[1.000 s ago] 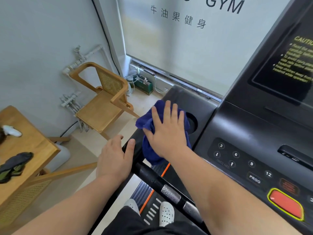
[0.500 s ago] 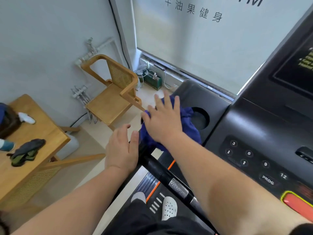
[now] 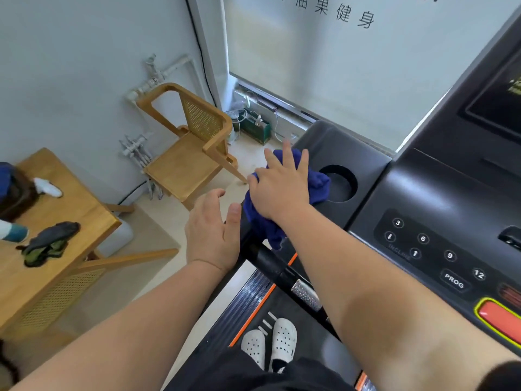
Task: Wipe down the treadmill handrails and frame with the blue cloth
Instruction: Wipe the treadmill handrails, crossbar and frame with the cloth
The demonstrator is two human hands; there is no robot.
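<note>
The blue cloth lies bunched on the left edge of the black treadmill console, beside a round cup hole. My right hand presses flat on the cloth with fingers spread. My left hand hovers open just left of the black handrail, which runs down toward a metal sensor patch. Part of the cloth hangs over the rail's top end.
A keypad and a red stop button sit on the console at right. A wooden chair and a wooden table with gloves stand to the left. My white shoes stand on the belt below.
My right hand has slid the cloth leftward toward the console's outer edge, uncovering the cup hole. My left hand has lifted off the handrail and opened.
</note>
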